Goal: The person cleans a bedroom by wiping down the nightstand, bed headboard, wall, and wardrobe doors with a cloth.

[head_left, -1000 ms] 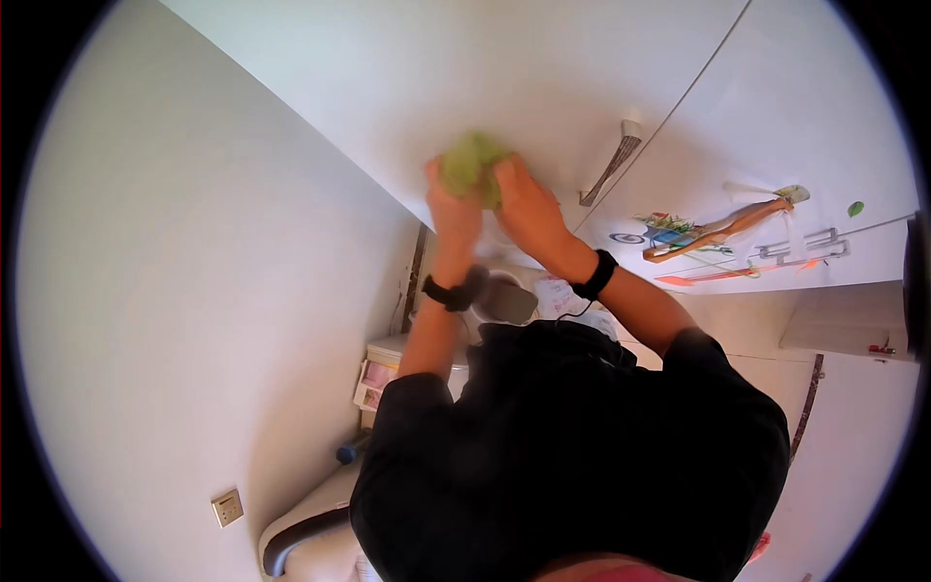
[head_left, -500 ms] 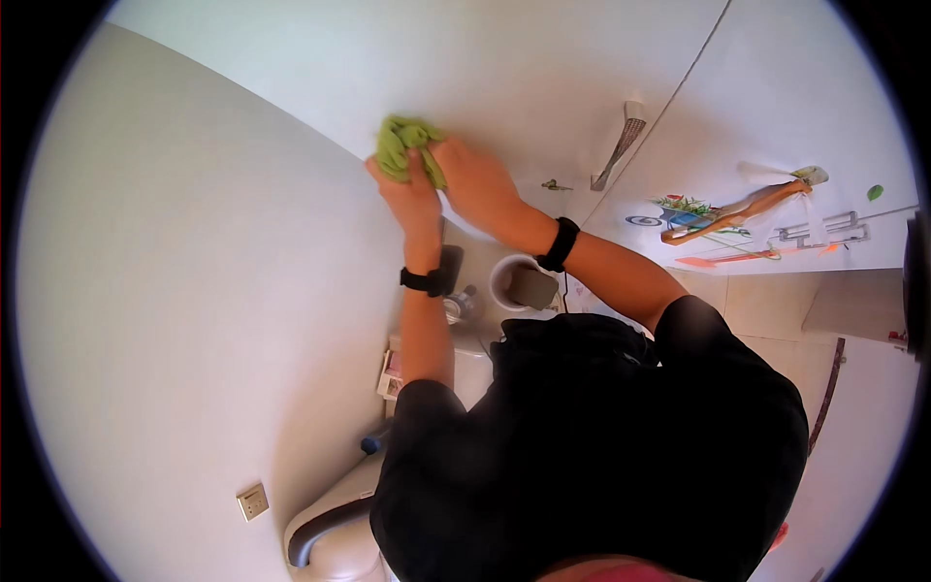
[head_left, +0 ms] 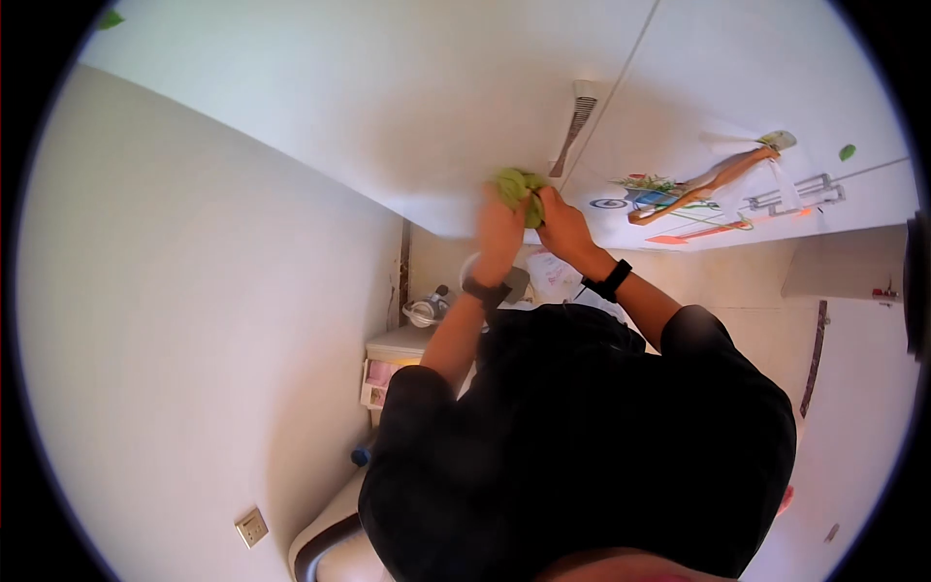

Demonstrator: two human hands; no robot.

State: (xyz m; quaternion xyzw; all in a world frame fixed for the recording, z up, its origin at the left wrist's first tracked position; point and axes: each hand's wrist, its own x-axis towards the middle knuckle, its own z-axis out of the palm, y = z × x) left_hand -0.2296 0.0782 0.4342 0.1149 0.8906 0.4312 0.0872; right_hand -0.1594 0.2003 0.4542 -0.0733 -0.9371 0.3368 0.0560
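A crumpled green cloth (head_left: 524, 194) is between my two hands, in front of a white cabinet door (head_left: 388, 107). My left hand (head_left: 498, 233) is closed on the cloth's left side and is smeared by motion. My right hand (head_left: 562, 225) grips its right edge, fingers bent around the fabric. Just above the cloth is the door's long patterned handle (head_left: 577, 126). Black bands sit on both wrists.
A bare wall (head_left: 213, 272) with a socket (head_left: 251, 527) stands on the left. Below my hands are a drawer unit (head_left: 388, 364) and a partly hidden white bucket (head_left: 472, 264). Bags and a wooden hanger (head_left: 708, 184) hang on the right door.
Both hands have moved right and down with the cloth, away from the wall corner to below the door handle. The camera view has shifted a little.
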